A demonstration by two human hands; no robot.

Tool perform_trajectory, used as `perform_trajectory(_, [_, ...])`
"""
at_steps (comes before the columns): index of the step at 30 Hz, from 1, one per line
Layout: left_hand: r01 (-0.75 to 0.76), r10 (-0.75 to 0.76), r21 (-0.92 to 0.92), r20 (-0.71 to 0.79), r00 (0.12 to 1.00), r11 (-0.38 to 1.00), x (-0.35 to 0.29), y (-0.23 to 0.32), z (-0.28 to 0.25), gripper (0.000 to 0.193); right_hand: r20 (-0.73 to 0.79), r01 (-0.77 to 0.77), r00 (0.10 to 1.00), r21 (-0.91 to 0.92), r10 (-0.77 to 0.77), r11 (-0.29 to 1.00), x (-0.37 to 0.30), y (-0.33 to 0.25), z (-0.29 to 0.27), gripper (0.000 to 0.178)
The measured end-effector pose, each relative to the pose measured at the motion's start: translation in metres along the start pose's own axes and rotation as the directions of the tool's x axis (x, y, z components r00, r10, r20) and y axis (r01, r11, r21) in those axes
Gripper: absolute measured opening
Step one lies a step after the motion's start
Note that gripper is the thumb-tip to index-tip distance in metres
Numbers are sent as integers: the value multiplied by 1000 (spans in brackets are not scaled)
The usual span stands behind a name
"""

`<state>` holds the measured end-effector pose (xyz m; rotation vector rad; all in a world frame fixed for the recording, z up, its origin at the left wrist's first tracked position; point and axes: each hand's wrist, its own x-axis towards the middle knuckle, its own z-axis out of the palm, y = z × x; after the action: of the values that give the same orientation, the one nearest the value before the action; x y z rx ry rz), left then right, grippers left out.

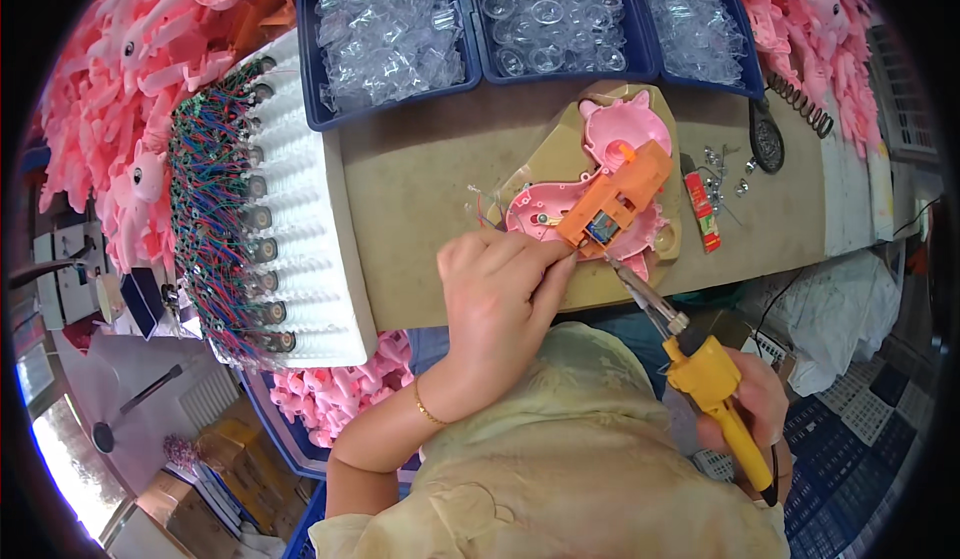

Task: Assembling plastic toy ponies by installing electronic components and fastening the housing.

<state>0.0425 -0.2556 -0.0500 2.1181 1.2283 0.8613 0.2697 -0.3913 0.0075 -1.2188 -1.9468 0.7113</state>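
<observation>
My right hand (758,404) is wrapped round the yellow handle of a soldering iron (712,374). The iron's tip points up and left, at the lower end of an orange plastic housing (612,199) with a small part in its opening. My left hand (500,284) has thumb and fingers pressed together at that same end; what lies between them is hidden. Beneath the housing is a pink toy shell half (540,199) with screw posts inside. The shell rests in a tan holding block (665,124). Thin wires (480,202) stick out left of the shell.
Blue bins (312,79) of clear plastic parts line the table's back. At left, wired speakers (258,187) stand on white foam (325,209). Right of the block lie a red packet (703,211), small metal bits (715,164) and a coiled iron stand (800,104). Pink toy parts (110,49) are heaped behind.
</observation>
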Motion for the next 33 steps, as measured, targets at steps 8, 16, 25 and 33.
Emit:
perform_trajectory(8, [5, -5, 1, 47, 999, 1000, 3, 1, -4, 6, 7, 75, 997, -49, -74, 996, 17, 4, 11, 61])
perform_trajectory(16, [10, -9, -18, 48, 999, 1000, 4, -1, -4, 6, 5, 59, 998, 44, -59, 997, 23, 8, 13, 50])
perform_trajectory(25, [12, -10, -37, 59, 998, 999, 6, 0, -5, 5, 183, -143, 975, 76, 127, 987, 6, 7, 16, 46])
perform_trajectory(33, [31, -28, -39, 81, 996, 999, 6, 0, -5, 4, 27, 135, 991, -70, -134, 988, 18, 8, 19, 46])
